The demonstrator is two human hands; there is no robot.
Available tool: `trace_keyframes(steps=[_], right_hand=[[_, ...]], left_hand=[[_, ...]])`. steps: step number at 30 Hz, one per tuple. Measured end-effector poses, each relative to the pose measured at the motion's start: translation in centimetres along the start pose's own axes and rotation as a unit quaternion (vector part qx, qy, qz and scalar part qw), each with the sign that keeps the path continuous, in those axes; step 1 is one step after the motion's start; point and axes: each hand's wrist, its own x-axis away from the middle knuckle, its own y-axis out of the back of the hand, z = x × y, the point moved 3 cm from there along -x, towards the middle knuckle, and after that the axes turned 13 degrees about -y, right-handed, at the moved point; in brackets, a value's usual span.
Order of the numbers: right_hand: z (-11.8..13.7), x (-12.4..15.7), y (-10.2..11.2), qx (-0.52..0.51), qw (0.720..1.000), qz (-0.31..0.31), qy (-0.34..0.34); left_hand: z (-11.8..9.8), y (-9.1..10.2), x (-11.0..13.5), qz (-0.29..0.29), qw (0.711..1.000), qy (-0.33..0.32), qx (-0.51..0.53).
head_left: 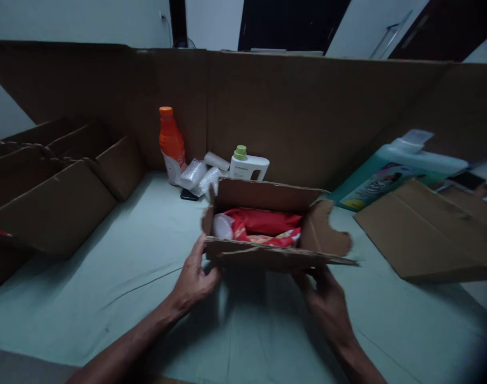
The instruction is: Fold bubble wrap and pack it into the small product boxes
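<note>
An open cardboard box [267, 258] is at the centre, above the middle of a table covered in a pale green cloth [143, 234], with a shadow beneath it; inside lie shiny red packets [267, 221], and at their left a whitish, rounded item [223, 226] too unclear to identify; the left hand [197, 277] grasps the box at its near left corner, thumb toward the front; the right hand [323, 293], slightly blurred, grips under the near edge toward the right, its fingertips hidden by the cardboard; just behind the box stands a white bottle with a green cap [249, 166] and a handle, and to its left lie bundles of bubble wrap [205, 176], a small dark flat object [189, 195] and an upright orange bottle [172, 141]; to the right, a large jug of blue-green liquid [383, 170] leans at a tilt behind another brown carton [431, 229]; along the left side sit several open cardboard boxes [67, 208]; a tall cardboard screen [307, 112] closes off the back, and beyond it are pale walls and dark door-like panels [293, 24].
</note>
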Motion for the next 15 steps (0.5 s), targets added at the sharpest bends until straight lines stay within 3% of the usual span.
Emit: trace_keyframes(steps=[3, 7, 13, 15], right_hand=[[-0.1, 1.9, -2.2, -0.005, 0.996, 0.047, 0.070], [-0.8, 1.4, -3.2, -0.002, 0.990, 0.100, 0.099], [-0.4, -2.2, -4.4, -0.097, 0.944, 0.294, 0.111], [0.2, -3.1, -5.2, -0.141, 0.928, 0.326, 0.109]], left_hand=[[0.9, 2.8, 2.4, -0.022, 0.998, 0.065, -0.010], [2.1, 5.7, 5.3, -0.038, 0.990, 0.134, -0.025], [1.7, 5.9, 7.3, -0.043, 0.982, 0.179, -0.051], [1.0, 5.3, 7.1, -0.032, 0.982, 0.172, -0.067]])
